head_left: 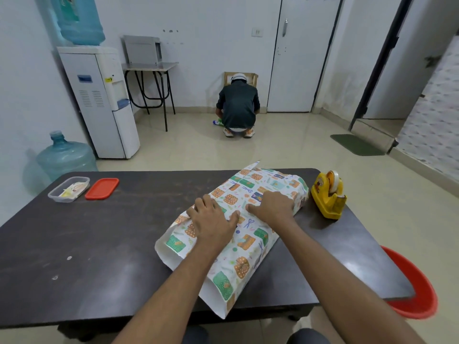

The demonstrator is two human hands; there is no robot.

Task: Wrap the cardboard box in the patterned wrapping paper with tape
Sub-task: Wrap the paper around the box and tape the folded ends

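**Both hands press the paper down on the box**

Your left hand (212,220) and your right hand (272,207) lie flat on top of the wrapping paper (248,234). The fingers are spread and mostly straight. They push down and pinch nothing. The two hands are close, side by side, with a small gap between them.

The paper sits in the middle of the dark surface (124,232), a bit to your right. It is folded over into a long tube. The box is hidden inside, so you cannot see it. Both ends of the tube are open. The far end has a flap that sticks up.

The paper looks thin, smooth and shiny. I think it will slide easily and spring open if you let go. It can also tear or crease if you pull hard. The box under it should feel stiff and light, so you can press on it without squashing it.

The best place to hold is the spot where the paper edges meet, on top of the box. Press there with one flat hand. The yellow tape holder (327,194) stands just beside the paper, near your right hand, so that hand can reach for tape.
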